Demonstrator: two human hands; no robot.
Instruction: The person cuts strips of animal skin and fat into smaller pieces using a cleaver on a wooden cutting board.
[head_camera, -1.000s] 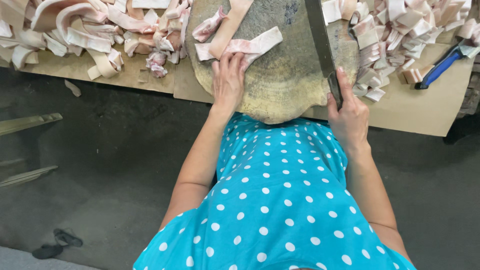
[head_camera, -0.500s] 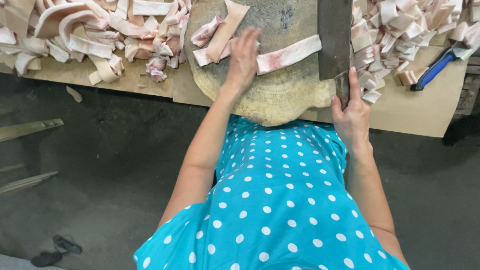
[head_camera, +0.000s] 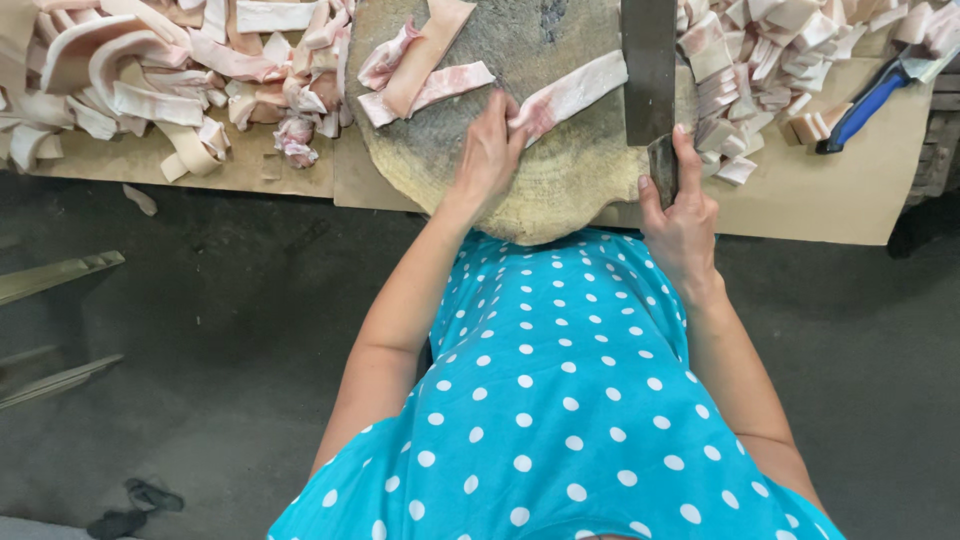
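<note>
A round wooden chopping block (head_camera: 560, 190) sits on the table in front of me. My left hand (head_camera: 487, 152) presses down on the near end of a long strip of pork fat with skin (head_camera: 575, 92) lying across the block. My right hand (head_camera: 680, 215) grips the handle of a broad cleaver (head_camera: 649, 70), whose blade stands over the strip's right end. Two more strips (head_camera: 425, 70) lie on the block's far left part.
A heap of uncut fat strips (head_camera: 150, 80) covers the brown board (head_camera: 300, 175) at left. Several cut pieces (head_camera: 760, 70) pile at right, beside a blue-handled knife (head_camera: 860, 105). Below the table is dark floor (head_camera: 200, 350).
My left hand has slid the long strip rightwards across the block toward the cleaver. The cleaver blade has turned upright over the strip's end.
</note>
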